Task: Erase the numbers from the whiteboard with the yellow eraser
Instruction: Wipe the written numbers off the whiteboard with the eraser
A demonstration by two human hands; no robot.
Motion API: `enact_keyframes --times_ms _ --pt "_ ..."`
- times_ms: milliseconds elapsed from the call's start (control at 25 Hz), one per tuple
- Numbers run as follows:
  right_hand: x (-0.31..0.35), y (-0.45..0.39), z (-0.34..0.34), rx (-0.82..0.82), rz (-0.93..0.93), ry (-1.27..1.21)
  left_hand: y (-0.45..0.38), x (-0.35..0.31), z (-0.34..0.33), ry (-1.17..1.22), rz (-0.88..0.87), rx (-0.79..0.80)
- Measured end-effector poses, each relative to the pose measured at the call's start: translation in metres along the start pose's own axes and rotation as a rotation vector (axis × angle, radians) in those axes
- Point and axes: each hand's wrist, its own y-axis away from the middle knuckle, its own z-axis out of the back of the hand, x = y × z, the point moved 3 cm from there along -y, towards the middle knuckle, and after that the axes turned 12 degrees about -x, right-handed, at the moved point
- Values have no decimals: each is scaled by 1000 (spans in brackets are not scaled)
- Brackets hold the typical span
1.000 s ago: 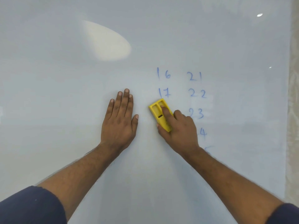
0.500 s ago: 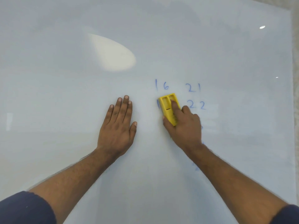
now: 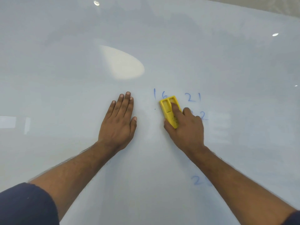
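Against the whiteboard [image 3: 65,78], the right hand [image 3: 186,127] clasps the yellow eraser [image 3: 169,109], forefinger pressed along its back, long axis running up and slightly left. Its top edge touches the blue "16" [image 3: 159,95] just above-left; "21" [image 3: 194,96] lies up-right, a "22" [image 3: 203,115] shows beside the knuckles. Left hand [image 3: 118,122] rests flat, fingers spread little, clear of the stroke.

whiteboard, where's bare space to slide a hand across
Bare whiteboard above and beside the flat left hand. Crowded rightward: right hand pressing the eraser among the numbers 16, 21.
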Motion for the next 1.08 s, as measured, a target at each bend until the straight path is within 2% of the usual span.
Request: enact_keyframes --times_ms 160,280,400,520,600,680,840,960,1080 --pt "32 20 -7 19 205 -12 -25 0 -2 3 5 -26" --pt "11 34 0 38 302 1 -39 2 -3 -6 5 -24" --pt "-15 9 4 -16 153 57 -45 3 -5 -9 -1 -19" --pt "-8 -30 -4 -50 -33 15 -43 2 -8 17 11 -51" --pt "13 -38 -10 -55 -20 -28 -40 1 -10 25 11 -86" --pt "26 -29 -12 -24 85 -40 -40 3 -11 29 4 -104" --pt "3 -13 -2 9 227 4 -35 2 -11 26 -1 -103" --pt "-11 -33 -1 -19 74 45 -29 -1 -11 6 10 -95" --pt "5 -55 -10 -37 -52 -3 -26 -2 -11 13 14 -90"
